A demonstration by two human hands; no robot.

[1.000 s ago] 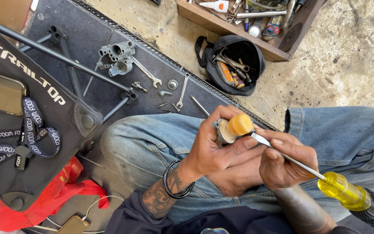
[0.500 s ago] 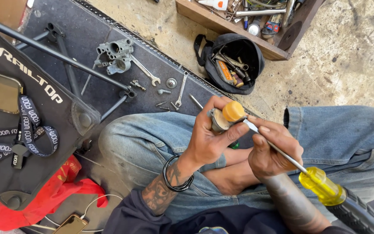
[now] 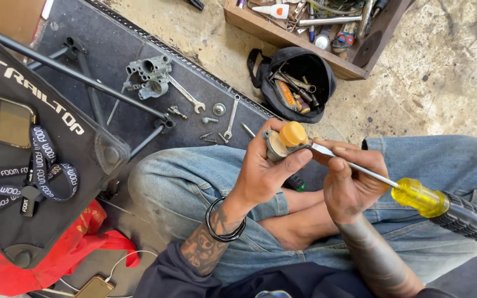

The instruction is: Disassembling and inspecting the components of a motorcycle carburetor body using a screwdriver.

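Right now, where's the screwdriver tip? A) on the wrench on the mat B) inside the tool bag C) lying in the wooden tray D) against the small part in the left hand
D: the screwdriver, held by the right hand, meets the small part gripped in the left hand.

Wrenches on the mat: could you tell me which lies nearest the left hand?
The smaller wrench, just beyond the left hand; the longer wrench lies farther off by the grey casting.
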